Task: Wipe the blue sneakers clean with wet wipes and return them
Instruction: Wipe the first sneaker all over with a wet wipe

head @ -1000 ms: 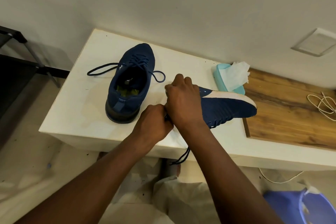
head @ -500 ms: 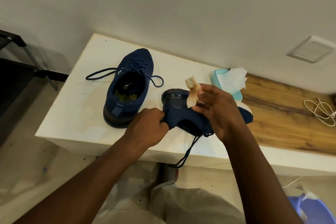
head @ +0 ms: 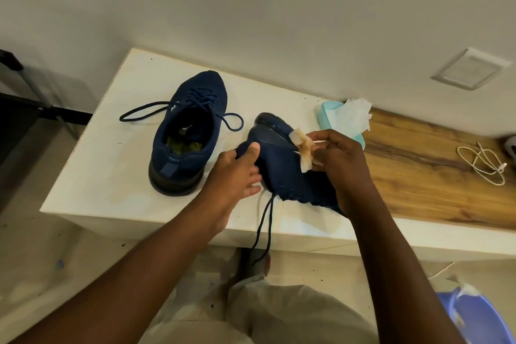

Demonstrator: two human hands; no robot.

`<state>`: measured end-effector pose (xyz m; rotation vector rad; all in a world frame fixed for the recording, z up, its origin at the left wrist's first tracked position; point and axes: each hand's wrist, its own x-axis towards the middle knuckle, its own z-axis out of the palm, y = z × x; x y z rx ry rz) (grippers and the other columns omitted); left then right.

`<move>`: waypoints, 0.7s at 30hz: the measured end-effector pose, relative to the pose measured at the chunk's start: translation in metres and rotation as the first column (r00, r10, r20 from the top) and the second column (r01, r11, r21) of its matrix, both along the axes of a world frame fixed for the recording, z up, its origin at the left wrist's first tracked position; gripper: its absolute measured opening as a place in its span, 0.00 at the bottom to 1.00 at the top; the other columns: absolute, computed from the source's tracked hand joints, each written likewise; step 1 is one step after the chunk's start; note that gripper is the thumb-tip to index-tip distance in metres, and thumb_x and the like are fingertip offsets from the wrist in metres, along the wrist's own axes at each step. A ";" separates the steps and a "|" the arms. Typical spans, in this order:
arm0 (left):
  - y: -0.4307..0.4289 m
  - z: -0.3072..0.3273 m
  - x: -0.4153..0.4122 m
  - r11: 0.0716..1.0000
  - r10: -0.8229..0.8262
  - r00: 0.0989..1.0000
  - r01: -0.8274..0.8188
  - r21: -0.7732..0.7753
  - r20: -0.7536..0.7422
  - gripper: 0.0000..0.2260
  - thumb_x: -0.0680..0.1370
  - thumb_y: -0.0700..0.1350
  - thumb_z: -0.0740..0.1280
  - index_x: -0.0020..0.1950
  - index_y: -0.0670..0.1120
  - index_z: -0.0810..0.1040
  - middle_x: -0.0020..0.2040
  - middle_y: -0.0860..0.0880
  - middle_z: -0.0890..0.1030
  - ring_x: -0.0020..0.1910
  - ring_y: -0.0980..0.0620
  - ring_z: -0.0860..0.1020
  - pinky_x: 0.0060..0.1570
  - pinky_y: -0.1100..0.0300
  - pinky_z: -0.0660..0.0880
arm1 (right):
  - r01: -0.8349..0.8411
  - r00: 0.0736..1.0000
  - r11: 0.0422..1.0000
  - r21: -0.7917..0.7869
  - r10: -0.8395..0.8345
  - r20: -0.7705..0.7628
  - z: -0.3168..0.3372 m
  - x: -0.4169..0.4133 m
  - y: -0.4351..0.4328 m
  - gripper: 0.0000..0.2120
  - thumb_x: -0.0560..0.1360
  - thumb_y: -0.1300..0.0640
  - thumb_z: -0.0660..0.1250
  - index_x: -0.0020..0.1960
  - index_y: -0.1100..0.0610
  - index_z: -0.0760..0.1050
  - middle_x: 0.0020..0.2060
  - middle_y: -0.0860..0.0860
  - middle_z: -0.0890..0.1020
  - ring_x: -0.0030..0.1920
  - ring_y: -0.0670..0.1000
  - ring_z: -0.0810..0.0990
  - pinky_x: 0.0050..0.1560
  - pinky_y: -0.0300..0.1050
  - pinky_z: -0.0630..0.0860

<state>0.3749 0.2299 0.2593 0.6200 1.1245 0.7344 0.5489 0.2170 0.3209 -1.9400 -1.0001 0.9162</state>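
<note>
Now the navy-blue knit sneaker (head: 282,170), flat on its side a second ago, is tipped heel-up over the white tabletop (head: 111,148). Its heel is steadied by the left hand (head: 237,173), fingers straight, thumb atop; a brown-stained white wipe (head: 303,148) is pinched by the right hand (head: 340,159) at the sole rim. Heel cleaning is judged underway. The matching upright sneaker (head: 190,134) stands beside; a teal wipe pack (head: 326,112) lies behind, unblocked.

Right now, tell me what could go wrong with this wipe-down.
1. The wipe in the right hand is already stained brown; more rubbing may smear dirt back onto the held sneaker.
2. Its laces hang past the table edge and could snag or drag.
3. The left hand only rests loosely at the heel, so the sneaker might slip.
</note>
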 end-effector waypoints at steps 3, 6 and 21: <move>0.003 0.001 0.001 0.984 0.146 0.972 -0.124 -0.130 0.183 0.13 0.81 0.53 0.68 0.60 0.46 0.76 0.60 0.41 0.81 0.55 0.49 0.82 0.58 0.54 0.78 | 0.034 0.974 0.999 0.011 -0.031 -0.225 0.003 0.002 -0.002 0.15 0.80 0.66 0.59 0.54 0.51 0.81 0.50 0.50 0.81 0.53 0.52 0.82 0.51 0.48 0.83; 0.003 0.006 -0.001 0.938 0.220 0.923 -0.111 -0.328 0.316 0.18 0.80 0.54 0.69 0.62 0.43 0.73 0.59 0.39 0.82 0.59 0.45 0.81 0.64 0.51 0.75 | 0.088 0.889 0.995 0.041 -0.060 -0.454 0.002 0.007 -0.003 0.17 0.79 0.71 0.56 0.56 0.58 0.79 0.50 0.56 0.84 0.53 0.58 0.84 0.51 0.54 0.83; 0.009 0.007 0.023 0.981 0.062 0.954 -0.005 -0.193 0.294 0.21 0.79 0.58 0.68 0.63 0.45 0.77 0.56 0.46 0.84 0.58 0.49 0.82 0.66 0.52 0.74 | 0.075 0.621 0.987 0.145 0.068 -0.781 0.009 0.003 -0.006 0.13 0.76 0.64 0.62 0.59 0.66 0.74 0.52 0.61 0.83 0.58 0.65 0.81 0.61 0.56 0.78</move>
